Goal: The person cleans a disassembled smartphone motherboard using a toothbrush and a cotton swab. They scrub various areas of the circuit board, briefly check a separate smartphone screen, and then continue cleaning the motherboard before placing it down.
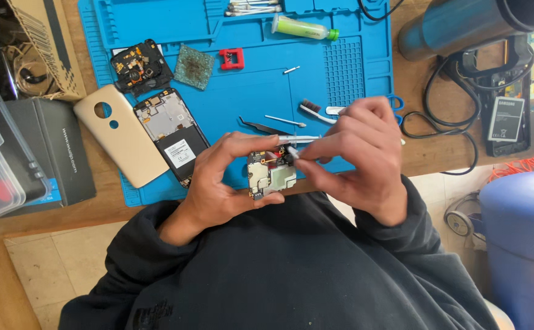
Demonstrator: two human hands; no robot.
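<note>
I am pinching the small green phone circuit board with silver shields (270,174) by its edges in my left hand (218,183), near the blue silicone mat (340,79); it seems light, stiff, fragile. My right hand (358,159) is gripping a white-tipped swab (293,152) against it.

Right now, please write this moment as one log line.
left hand: holds circuit board | right hand: presses white swab on board | blue mat: opened phone

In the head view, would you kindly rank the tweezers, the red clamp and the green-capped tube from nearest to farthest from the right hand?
From the right hand:
1. Tweezers, on the blue mat just beside the hand.
2. Red clamp, farther up the mat.
3. Green-capped tube, near the mat's top edge; too close to the clamp to call.
</note>
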